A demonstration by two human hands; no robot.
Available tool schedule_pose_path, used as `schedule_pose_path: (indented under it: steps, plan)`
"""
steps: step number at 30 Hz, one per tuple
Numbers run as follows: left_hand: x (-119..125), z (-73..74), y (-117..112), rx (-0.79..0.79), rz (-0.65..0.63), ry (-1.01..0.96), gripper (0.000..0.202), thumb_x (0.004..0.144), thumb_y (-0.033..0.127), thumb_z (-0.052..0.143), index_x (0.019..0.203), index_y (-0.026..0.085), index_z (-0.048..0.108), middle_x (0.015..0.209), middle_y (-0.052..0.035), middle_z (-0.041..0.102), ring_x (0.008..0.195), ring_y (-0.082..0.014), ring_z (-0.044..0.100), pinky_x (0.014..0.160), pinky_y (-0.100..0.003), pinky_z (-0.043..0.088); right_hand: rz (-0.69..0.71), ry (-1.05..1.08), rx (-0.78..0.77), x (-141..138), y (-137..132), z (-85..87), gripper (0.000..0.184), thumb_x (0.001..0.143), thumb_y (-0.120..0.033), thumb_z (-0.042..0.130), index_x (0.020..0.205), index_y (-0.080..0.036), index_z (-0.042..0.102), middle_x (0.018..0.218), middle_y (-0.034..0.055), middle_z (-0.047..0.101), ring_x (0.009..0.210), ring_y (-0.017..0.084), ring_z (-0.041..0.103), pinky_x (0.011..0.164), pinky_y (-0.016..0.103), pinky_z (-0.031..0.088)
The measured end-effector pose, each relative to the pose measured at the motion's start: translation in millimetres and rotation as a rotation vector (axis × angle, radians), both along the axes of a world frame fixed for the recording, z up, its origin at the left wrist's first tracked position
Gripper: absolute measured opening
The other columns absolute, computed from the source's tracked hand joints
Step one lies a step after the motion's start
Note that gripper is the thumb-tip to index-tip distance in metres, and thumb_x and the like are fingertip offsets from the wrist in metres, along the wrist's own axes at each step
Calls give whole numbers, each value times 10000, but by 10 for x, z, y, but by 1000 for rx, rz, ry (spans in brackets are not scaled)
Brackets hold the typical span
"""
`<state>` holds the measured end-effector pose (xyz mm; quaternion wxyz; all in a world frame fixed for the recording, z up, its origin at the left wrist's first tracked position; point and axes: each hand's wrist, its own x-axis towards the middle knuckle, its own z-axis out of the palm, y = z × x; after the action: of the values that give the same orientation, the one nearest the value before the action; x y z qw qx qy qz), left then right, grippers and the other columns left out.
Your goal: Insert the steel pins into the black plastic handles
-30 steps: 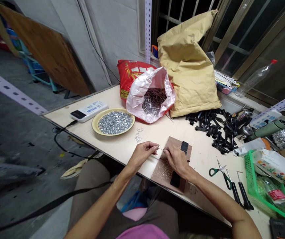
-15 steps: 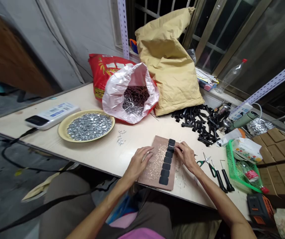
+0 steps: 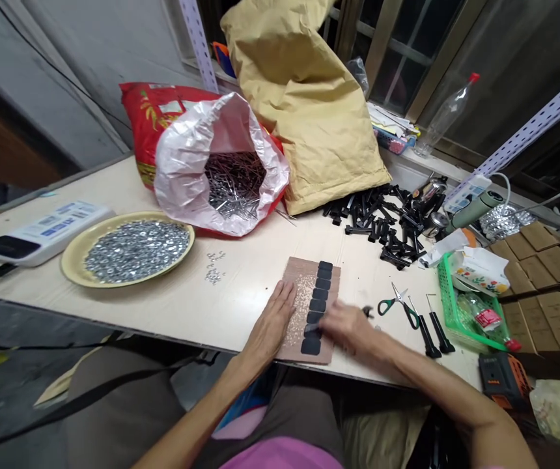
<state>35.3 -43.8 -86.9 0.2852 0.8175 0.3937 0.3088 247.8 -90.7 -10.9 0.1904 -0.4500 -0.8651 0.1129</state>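
The right hand (image 3: 351,327) is hovering with bent fingers at the near, right part of the brown board (image 3: 304,293), its fingertips blurring beside the black patches (image 3: 318,304); whether they are gripping anything small, I cannot tell. The left hand (image 3: 270,322) is gripping nothing: it is lying flat with extended fingers along the board's left edge, and good work is probably depending on that palm pressing evenly, so the board isn't skidding. The patches are running in one column down the board's right side, so the right fingertips should be working lightly and squarely there (a sideways drag would be risking that neat line). Left of the board, loose silver bits (image 3: 214,275) are lying well clear of the fingers, with a plate (image 3: 72,264) of silver pieces sitting farther left. Right of the board, scissors (image 3: 398,303) are lying open, so the right elbow is needing care.
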Motion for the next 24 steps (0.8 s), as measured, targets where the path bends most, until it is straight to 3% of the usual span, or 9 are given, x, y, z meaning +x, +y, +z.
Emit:
schedule_pose_path:
  steps: [2,4,9,10,14,17,20,24]
  plan:
    - [-4,7,-8,3,-3,4,469,951,306,254,1388,202,388,1460,-91,397,1382,-217,269,1115,-449,293,-208,-7,44,86,202,61,354,980,-282,341,842,-202,657,739,47,625,698,163,517,587,290,451]
    - [-6,6,-16,11,0,4,464,952,292,253,1391,211,381,1460,-86,398,1384,-214,265,1114,-453,291,-304,-20,73,140,322,86,384,981,-278,331,796,-189,656,716,57,615,697,171,509,566,289,441]
    - [-11,2,-28,21,2,0,460,951,251,249,1388,214,388,1457,-85,403,1387,-220,257,1114,-473,290,73,-9,-4,60,74,5,307,973,-222,377,862,-213,664,719,17,624,675,132,532,571,246,452]
    - [-14,10,-28,19,-1,6,460,950,254,254,1388,216,388,1458,-83,403,1387,-219,255,1114,-468,291,62,-5,-12,59,57,4,299,971,-224,382,870,-213,663,724,16,624,679,132,536,574,248,455]
    - [-28,48,-23,7,2,20,462,950,273,260,1390,206,383,1458,-88,402,1389,-217,250,1119,-455,285,-222,0,9,161,249,52,365,986,-273,317,875,-182,652,767,53,615,725,164,528,611,300,471]
    - [-33,49,-18,10,-12,22,458,949,256,255,1379,194,400,1441,-101,426,1386,-221,261,1114,-458,295,-125,-42,-12,192,261,32,421,996,-286,262,858,-181,646,741,49,597,699,159,514,620,294,458]
    - [-35,21,-10,47,-10,25,457,944,228,252,1373,193,408,1437,-105,431,1383,-226,270,1111,-471,296,22,-80,-28,138,75,-31,455,1000,-293,218,842,-197,634,741,48,589,688,157,499,628,284,442]
    - [-33,-15,14,101,-5,54,459,937,217,251,1362,170,418,1430,-124,437,1373,-240,296,1100,-488,307,17,-93,-3,78,-32,-67,449,998,-302,219,841,-188,623,745,59,583,700,160,489,651,276,433]
